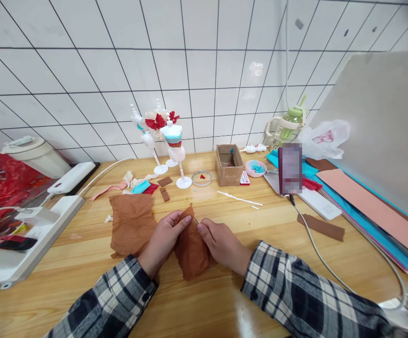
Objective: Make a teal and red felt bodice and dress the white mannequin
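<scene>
My left hand pinches the upper edge of a crinkled brown sheet, thin like crepe paper or cloth, which hangs down toward the tabletop. Opposite it, my right hand is closed at the sheet's upper right edge. A thin, shiny sliver shows between its fingertips and the sheet, too small to name. Under and beside my left wrist lies a larger wrinkled brown sheet spread on the table. Small brown strips lie just beyond it.
Small white dress forms stand near the wall. Right of them are a metal ring, a cardboard box, a pink dish and a propped phone. A power strip lies left; its cables and a charging cord cross the table.
</scene>
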{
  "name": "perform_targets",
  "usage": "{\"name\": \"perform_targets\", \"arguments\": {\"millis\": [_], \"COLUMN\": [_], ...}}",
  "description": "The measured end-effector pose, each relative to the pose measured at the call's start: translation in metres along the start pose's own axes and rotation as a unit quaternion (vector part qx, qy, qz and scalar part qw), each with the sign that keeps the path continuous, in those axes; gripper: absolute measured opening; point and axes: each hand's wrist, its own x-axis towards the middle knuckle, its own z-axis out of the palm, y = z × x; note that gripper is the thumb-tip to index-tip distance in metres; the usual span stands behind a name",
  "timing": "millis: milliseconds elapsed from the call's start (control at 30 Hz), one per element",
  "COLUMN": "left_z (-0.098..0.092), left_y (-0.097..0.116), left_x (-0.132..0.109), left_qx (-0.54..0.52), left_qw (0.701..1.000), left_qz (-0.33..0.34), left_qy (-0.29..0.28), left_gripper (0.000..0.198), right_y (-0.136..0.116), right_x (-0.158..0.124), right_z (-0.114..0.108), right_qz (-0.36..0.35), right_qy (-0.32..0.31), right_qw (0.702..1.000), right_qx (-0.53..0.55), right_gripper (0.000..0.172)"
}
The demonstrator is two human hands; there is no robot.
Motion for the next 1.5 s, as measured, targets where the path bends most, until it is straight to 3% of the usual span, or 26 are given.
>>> {"name": "perform_targets", "arguments": {"millis": [333, 1500], "left_z": [0.001, 0.009], "left_y": [0.0, 0.003], "left_x": [0.001, -0.005], "left_qx": [0.004, 0.041], "left_qw": [1.0, 0.999], "left_qz": [-0.003, 0.003], "left_qy": [0.005, 0.008], "left_gripper": [0.026, 0.028], "right_y": [0.0, -0.003], "right_x": [0.0, 0.0], "right_z": [0.0, 0.001], "right_qz": [0.0, 0.017], "right_qy": [-0.005, 0.01], "right_qw": [0.999, 0.999], "right_qx": [0.043, 0.028], "right_gripper": [0.038, 0.037]}}
